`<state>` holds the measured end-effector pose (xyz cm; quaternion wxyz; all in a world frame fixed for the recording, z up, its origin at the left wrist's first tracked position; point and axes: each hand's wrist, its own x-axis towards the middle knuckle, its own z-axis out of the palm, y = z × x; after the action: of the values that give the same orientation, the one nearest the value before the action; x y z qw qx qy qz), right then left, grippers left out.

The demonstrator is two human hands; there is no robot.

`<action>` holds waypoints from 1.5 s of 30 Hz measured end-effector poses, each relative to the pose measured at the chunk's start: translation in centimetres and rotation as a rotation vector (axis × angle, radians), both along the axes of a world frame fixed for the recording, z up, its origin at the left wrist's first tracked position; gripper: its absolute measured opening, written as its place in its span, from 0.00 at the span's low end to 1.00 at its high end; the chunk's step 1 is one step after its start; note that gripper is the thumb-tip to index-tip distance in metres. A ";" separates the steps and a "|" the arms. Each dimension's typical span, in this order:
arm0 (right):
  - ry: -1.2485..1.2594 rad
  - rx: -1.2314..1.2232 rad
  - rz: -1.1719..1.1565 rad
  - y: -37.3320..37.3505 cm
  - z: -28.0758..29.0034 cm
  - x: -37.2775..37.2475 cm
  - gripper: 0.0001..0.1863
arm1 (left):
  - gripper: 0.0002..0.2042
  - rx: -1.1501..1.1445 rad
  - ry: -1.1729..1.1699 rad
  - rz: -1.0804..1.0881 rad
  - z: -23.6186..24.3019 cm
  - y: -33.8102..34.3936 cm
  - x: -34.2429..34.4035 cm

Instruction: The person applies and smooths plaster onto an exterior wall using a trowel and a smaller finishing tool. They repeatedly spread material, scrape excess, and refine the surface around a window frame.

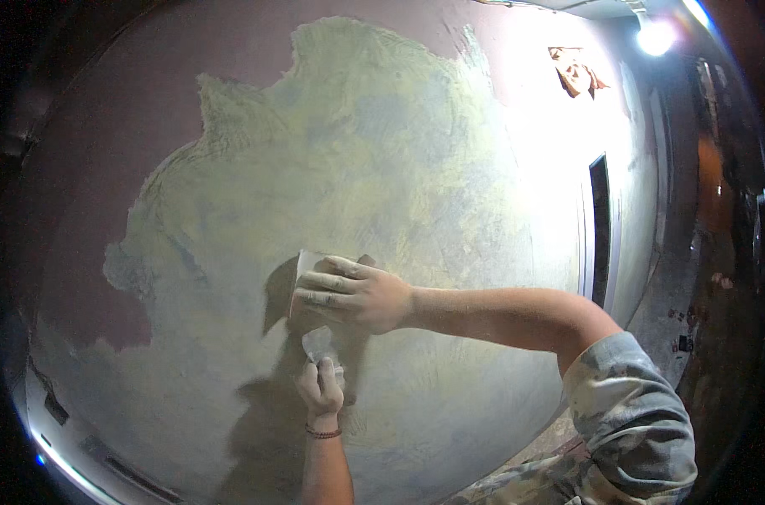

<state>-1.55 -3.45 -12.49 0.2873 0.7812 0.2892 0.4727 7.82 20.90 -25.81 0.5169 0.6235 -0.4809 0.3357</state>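
Observation:
A wall (399, 160) coated with patchy pale green-grey plaster fills most of the view. My right hand (357, 295), its fingers dusted with plaster, reaches across from the right and presses a flat scraper (307, 263) to the wall. Only the scraper's pale left edge shows; the hand covers the rest. Just below it, my left hand (321, 387) is closed around a small whitish tool, seemingly a putty knife (317, 343) smeared with plaster. A beaded bracelet (322, 433) circles the left wrist. Both hands cast shadows on the wall.
Bare purplish wall (88, 210) borders the plaster at left and top. A bright lamp (655, 38) shines at upper right, near a torn brownish patch (576, 71). Farther right is a narrow dark opening (600, 227) with a pale frame. A light strip (63, 467) runs along the lower left.

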 end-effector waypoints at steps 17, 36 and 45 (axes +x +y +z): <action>-0.100 0.351 -0.031 -3.5 6.4 0.0 0.39 | 0.13 0.076 0.303 -0.158 1.8 -0.2 -1.1; -0.611 1.097 0.045 -10.6 3.2 -2.1 0.27 | 0.18 -0.034 0.164 -0.273 0.7 -1.5 1.7; 0.061 0.592 0.017 -1.6 -9.0 1.3 0.22 | 0.17 0.008 0.001 -0.071 0.5 -2.0 2.0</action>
<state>-0.25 -5.06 -21.47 0.0343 0.8424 0.1536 0.5153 9.82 18.94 -25.35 0.5265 0.6081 -0.5039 0.3149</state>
